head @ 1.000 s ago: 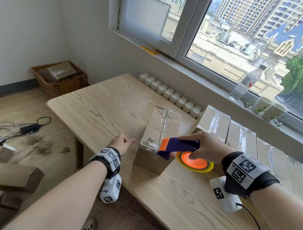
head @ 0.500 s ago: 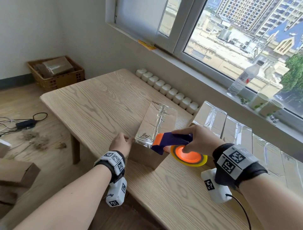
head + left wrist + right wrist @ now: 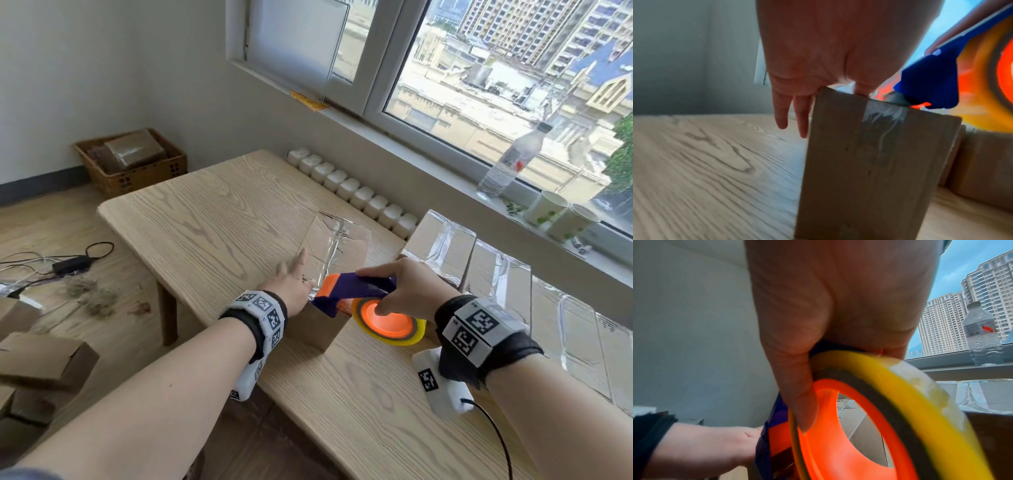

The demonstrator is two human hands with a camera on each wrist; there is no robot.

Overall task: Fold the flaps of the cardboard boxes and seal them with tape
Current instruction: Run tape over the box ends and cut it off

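Taping the box's near end

My left hand (image 3: 291, 284) lies flat-fingered on the cardboard box (image 3: 869, 170); my right hand (image 3: 407, 287) grips the tape dispenser (image 3: 359, 291) beside it, taped boxes (image 3: 496, 274) beyond.

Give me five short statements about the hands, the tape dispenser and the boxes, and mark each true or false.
1. The right hand holds the tape dispenser. True.
2. The left hand grips a pair of scissors. False: it holds nothing; its fingers lie straight against the box.
3. Tape already runs over the top of this box. True.
4. The water bottle stands on the table. False: it stands on the windowsill.
5. The basket on the floor is empty. False: it holds a box.
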